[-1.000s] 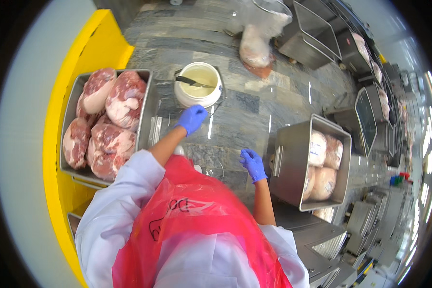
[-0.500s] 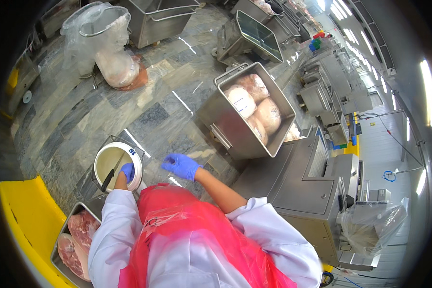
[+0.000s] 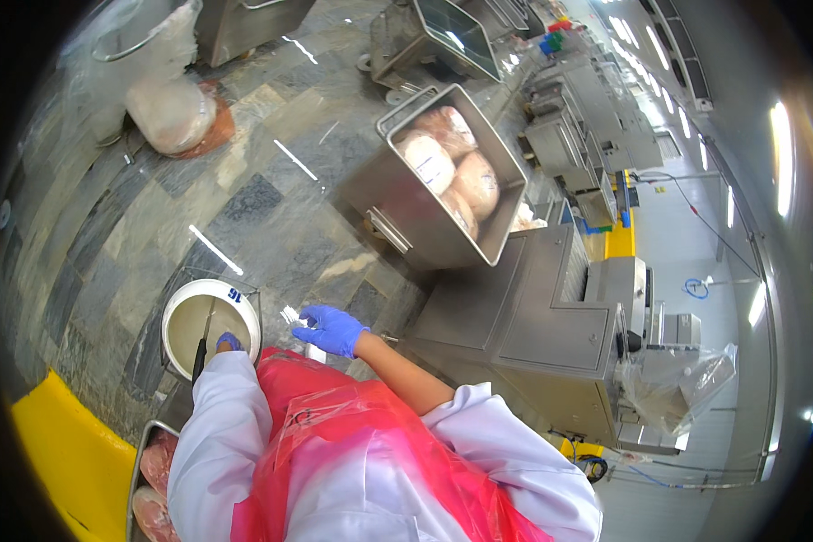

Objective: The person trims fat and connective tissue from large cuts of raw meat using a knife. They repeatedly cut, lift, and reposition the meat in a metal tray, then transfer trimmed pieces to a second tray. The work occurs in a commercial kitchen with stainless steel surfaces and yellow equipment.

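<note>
At the lower left stands a round white bucket (image 3: 176, 361) in a wire frame. My left hand (image 3: 230, 342), in a blue glove, reaches over its near rim; its fingers are mostly hidden. A knife (image 3: 200, 359) with a black handle leans in the bucket beside that hand, blade pointing inward. My right hand (image 3: 332, 331), also blue-gloved, is held to the right of the bucket, in front of the red apron. Its fingers are curled, with a striped whitish patch (image 3: 292, 315) at their tips; what they hold is unclear. Another small white thing (image 3: 316, 353) shows under this hand.
Ahead stands a steel tub (image 3: 379, 199) with large wrapped meat pieces (image 3: 429, 163). A steel machine (image 3: 551, 334) is at my right. Beside my left arm lie raw cuts (image 3: 156, 461) in a metal tray, next to a yellow structure (image 3: 72, 452). A plastic-lined bin (image 3: 135, 54) stands far left.
The view has shifted, so the tub and floor sit further left and up. My left hand has drawn back toward the near rim. White now shows at my right hand's fingertips and below it.
</note>
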Tool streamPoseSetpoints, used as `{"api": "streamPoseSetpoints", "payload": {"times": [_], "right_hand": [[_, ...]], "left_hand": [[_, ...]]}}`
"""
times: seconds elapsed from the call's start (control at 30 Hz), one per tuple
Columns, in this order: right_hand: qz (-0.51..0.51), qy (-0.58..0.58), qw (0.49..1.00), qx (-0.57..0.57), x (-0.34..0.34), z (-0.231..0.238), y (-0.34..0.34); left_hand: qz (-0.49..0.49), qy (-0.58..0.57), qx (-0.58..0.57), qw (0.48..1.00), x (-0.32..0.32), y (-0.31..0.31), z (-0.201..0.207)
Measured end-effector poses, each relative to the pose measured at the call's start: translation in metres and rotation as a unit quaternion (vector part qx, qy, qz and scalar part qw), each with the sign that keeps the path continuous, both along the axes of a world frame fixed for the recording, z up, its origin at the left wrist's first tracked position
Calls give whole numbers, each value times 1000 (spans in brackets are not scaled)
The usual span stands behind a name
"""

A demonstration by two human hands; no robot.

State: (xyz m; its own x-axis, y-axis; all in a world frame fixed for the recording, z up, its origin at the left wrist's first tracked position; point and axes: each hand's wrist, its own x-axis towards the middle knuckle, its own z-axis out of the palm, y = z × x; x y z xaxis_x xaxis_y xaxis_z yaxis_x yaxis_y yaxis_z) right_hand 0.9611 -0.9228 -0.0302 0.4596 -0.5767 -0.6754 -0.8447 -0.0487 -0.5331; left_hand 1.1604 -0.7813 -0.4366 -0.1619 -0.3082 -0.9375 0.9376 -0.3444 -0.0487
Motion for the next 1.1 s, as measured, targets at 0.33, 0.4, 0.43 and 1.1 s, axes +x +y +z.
{"api": "streamPoseSetpoints", "payload": {"times": [0.33,0.4,0.43,1.1], "right_hand": [[-17,-62,998,-26,35,29,-14],[-10,-89,996,-23,47,42,-16],[1,-101,995,-24,55,49,-18],[95,-125,790,593,186,-45,34]], "left_hand": [[83,34,-250,964,28,1,39],[129,39,-278,951,29,3,96],[147,51,-314,937,34,7,124],[-33,-797,-58,600,31,16,407]]}}
